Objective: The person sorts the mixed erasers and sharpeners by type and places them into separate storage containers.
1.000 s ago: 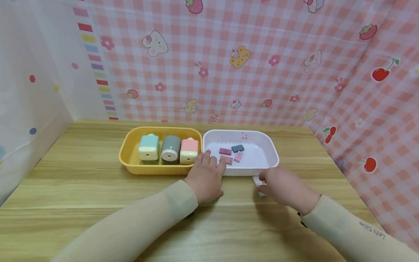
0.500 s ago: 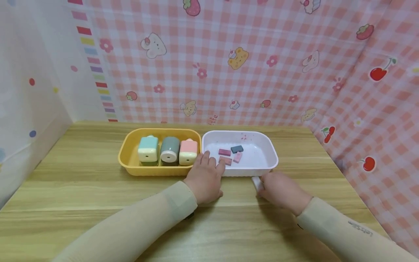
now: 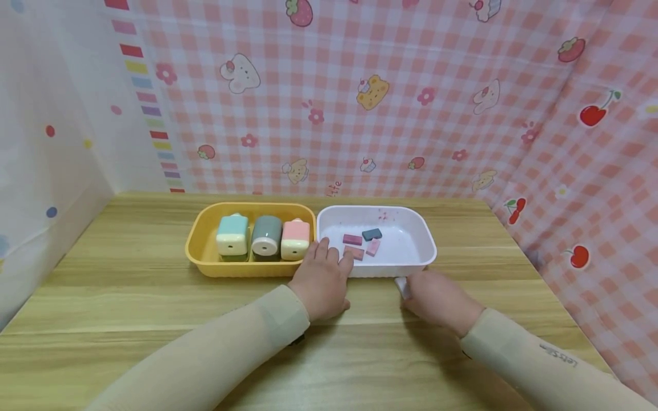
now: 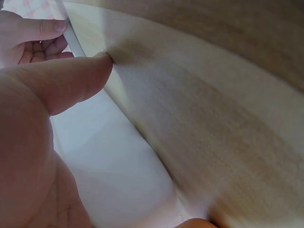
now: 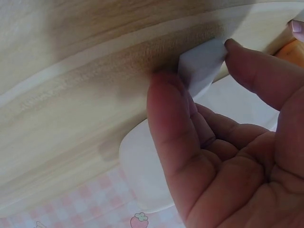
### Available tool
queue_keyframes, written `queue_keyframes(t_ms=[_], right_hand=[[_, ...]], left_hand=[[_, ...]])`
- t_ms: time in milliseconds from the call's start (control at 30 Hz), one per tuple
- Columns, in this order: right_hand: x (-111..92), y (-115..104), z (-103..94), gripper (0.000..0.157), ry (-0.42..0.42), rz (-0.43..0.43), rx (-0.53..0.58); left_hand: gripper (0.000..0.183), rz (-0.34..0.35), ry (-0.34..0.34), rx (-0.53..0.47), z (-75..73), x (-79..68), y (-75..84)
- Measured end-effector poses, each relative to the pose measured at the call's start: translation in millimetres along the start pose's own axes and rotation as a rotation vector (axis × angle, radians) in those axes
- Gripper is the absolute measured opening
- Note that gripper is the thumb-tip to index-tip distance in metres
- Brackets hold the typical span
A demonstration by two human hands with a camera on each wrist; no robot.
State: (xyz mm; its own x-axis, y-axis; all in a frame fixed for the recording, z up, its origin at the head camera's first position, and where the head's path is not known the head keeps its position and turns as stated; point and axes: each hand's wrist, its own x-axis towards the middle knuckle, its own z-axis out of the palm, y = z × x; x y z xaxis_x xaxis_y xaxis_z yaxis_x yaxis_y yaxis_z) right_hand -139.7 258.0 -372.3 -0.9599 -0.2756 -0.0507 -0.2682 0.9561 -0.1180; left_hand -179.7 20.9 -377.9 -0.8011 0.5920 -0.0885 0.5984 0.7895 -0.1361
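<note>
My right hand [image 3: 442, 299] pinches a small white eraser [image 5: 202, 64] between thumb and fingertips, just in front of the white tray [image 3: 396, 272]. In the head view only the far end of this eraser shows past the fingers. My left hand [image 3: 321, 282] lies over the front rim where the white tray meets the yellow tray [image 3: 247, 269], its fingers stretched forward and the thumb toward the table. Inside the white tray lie a dark pink block [image 3: 352, 240], a blue-grey block [image 3: 372, 234], a light pink block [image 3: 373, 247] and a salmon block [image 3: 354, 253] partly behind a left finger.
Three pencil sharpeners stand in the yellow tray: a teal one [image 3: 233, 234], a grey one [image 3: 267, 234] and a pink one [image 3: 295, 238]. Both trays sit side by side on the wooden table [image 3: 154, 314]. A patterned cloth [image 3: 329, 97] hangs behind the table.
My right thumb and fingers have closed on the white eraser, and that hand has moved slightly left, covering more of it. The left hand stays on the tray rims.
</note>
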Motion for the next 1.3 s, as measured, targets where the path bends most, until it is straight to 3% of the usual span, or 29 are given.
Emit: queue_keyframes(t_ms=[167, 633, 800, 1000, 1233, 1300], right_hand=[[0.4, -2.2, 1.3, 0.028, -0.005, 0.012, -0.002], [-3.5, -1.4, 1.2, 0.012, -0.021, -0.012, -0.019], [-3.7, -1.2, 0.7, 0.018, 0.002, -0.033, -0.021], [-4.5, -0.8, -0.4, 0.012, 0.038, -0.08, -0.037], [-3.6, -2.7, -5.0, 0.002, -0.057, -0.023, 0.001], [-3.5, -3.8, -6.3, 0.007, -0.066, -0.024, 0.0]], left_hand=[[0.097, -0.004, -0.003, -0.002, -0.1, -0.1, 0.1], [0.096, 0.0, -0.003, -0.007, -0.8, -0.3, 0.6], [0.096, 0.0, 0.001, -0.005, -1.2, -0.6, 0.7], [0.096, 0.001, 0.006, -0.008, -1.0, -1.0, 0.6], [0.096, 0.0, 0.008, -0.006, -0.6, -0.3, 0.3], [0.096, 0.0, 0.009, -0.003, -0.6, -0.2, 0.2]])
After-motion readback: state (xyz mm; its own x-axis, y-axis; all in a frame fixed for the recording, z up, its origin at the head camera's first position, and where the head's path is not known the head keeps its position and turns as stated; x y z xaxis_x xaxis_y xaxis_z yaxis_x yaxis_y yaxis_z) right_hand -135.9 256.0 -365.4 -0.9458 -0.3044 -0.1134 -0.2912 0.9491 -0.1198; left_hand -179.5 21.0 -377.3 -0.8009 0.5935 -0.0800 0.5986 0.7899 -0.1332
